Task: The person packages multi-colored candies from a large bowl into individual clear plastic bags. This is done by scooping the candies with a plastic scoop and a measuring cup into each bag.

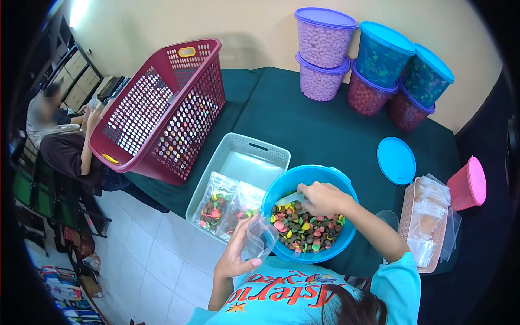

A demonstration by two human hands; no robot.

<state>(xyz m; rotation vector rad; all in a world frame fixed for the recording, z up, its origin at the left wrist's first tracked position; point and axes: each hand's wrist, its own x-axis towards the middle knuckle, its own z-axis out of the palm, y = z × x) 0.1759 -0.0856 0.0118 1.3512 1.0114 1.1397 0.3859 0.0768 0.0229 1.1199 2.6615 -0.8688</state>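
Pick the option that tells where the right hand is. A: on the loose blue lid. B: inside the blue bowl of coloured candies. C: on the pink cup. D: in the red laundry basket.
B: the right hand reaches down into the blue bowl over the candies, while the left hand holds a clear plastic bag beside the bowl's rim.

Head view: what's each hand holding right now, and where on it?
Left hand holds a clear plastic bag by its edge. Right hand grips a small scoop over the candies in the blue bowl.
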